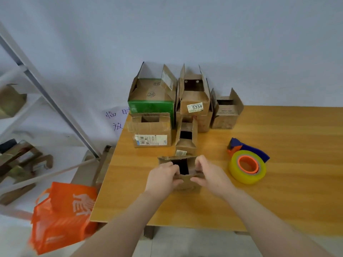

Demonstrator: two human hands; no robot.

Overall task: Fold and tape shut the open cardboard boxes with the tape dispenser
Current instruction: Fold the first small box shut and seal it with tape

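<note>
A small open cardboard box (185, 184) stands on the wooden table (278, 191) near its front edge. My left hand (163, 178) grips the box's left side, fingers curled over the left flap. On the right side my right hand (207, 175) pinches the right flap, fingers over the dark opening. The tape dispenser (246, 162), blue and orange with a yellow tape roll, lies on the table to the right of the box, untouched. Behind it stand several more open boxes: a narrow one (186, 143), a labelled one (152, 132), a green one (151, 97), one marked 5334 (194, 101) and a small one (225, 112).
An orange bag (61, 216) hangs off the table's front left corner. A white metal shelf (27, 101) with cardboard scraps stands at the left. The wall rises right behind the boxes. Bare tabletop stretches to the right of the dispenser.
</note>
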